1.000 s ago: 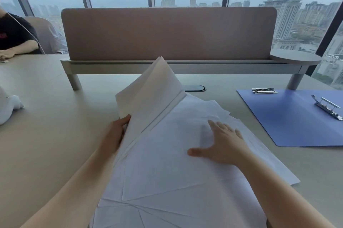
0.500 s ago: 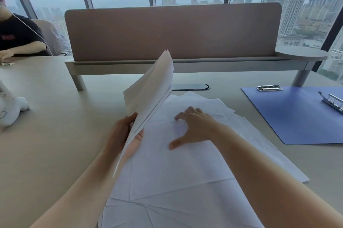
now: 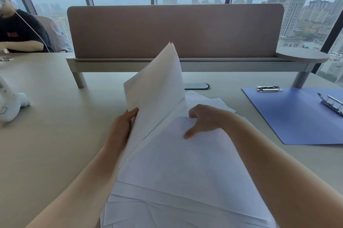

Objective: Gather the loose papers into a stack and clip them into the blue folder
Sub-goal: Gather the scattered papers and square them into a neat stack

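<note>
Several loose white papers [image 3: 185,172] lie fanned out on the desk in front of me. My left hand [image 3: 122,127] grips the left edge of a raised bunch of sheets [image 3: 156,83], which stands tilted up over the pile. My right hand [image 3: 204,122] rests on the top flat sheet, fingers curled at its far edge and thumb stretched toward me. The blue folder [image 3: 293,116] lies open and flat at the right, apart from the papers. It carries a metal clip [image 3: 269,88] at its far edge and a lever clip [image 3: 332,102] near the frame's right side.
A beige divider screen [image 3: 174,31] on a grey rail crosses the back of the desk. A dark cable port [image 3: 196,86] sits behind the papers. A white object [image 3: 13,107] lies at the left. Another person's arm [image 3: 20,46] rests at the far left.
My right hand slid left across the pile and its fingers curled at a sheet's far edge. The bunch in my left hand rose more upright.
</note>
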### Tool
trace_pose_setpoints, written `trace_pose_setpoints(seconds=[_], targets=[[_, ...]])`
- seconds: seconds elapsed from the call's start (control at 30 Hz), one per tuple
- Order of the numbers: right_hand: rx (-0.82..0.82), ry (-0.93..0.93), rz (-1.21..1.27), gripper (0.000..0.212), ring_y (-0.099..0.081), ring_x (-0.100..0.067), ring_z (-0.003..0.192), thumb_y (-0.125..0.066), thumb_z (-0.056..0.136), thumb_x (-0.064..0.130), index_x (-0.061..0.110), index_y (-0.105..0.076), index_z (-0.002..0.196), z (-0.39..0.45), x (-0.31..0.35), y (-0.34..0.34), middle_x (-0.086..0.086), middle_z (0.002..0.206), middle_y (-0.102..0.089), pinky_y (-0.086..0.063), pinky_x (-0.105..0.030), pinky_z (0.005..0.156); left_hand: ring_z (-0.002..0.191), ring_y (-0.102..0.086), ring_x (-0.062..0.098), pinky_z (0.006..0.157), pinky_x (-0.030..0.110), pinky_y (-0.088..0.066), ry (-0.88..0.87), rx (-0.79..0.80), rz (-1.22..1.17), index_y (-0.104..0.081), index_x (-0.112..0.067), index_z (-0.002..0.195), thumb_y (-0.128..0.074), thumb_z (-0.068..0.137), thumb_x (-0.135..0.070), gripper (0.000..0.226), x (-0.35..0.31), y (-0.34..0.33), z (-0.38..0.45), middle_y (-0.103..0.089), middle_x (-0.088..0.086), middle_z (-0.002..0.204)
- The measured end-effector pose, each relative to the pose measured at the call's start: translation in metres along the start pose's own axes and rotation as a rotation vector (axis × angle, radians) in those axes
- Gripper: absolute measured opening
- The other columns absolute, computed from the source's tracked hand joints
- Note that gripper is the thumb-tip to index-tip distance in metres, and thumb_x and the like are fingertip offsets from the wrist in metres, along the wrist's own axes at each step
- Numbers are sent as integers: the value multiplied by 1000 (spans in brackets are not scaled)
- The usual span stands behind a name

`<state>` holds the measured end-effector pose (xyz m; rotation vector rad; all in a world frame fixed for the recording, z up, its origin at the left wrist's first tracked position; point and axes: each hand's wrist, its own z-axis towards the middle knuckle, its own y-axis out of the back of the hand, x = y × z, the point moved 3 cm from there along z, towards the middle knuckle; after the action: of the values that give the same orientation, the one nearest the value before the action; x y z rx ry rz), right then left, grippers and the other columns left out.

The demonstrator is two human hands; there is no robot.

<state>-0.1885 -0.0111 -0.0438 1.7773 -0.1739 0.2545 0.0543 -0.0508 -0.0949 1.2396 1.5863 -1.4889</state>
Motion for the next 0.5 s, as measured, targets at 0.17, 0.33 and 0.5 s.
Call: trace_pose_setpoints(seconds=[0.17,0.33,0.5], targets=[[-206,-51,340,11,-46,-22,64,-62,69,41,32,-62,63,-18,-40,5,5,66,-56,-44,-33,58,88,-71,23,77,30,-58,-82,-71,-1,-66,-13,123,-56,93,-18,32,-5,-5,-3,-72,10,116],[-374,-235,1025,23,-56,-25,56,-67,92,13,21,-69,71,-45,-70,-8,-9,68,-67,-46,-34,62,79,-70,23,78,35,-55,-186,-101,3,-71,-10,111,-57,90,-11,24,-8,-15,-13,-74,11,101],[-310,-159,1452,15,-70,-24,57,-59,97,6,15,-71,95,-56,-56,-16,-12,77,-76,-60,-35,56,96,-69,32,87,45,-52,-266,-68,123,-72,-10,111,-57,92,-8,24,-5,-28,-15,-72,18,112]])
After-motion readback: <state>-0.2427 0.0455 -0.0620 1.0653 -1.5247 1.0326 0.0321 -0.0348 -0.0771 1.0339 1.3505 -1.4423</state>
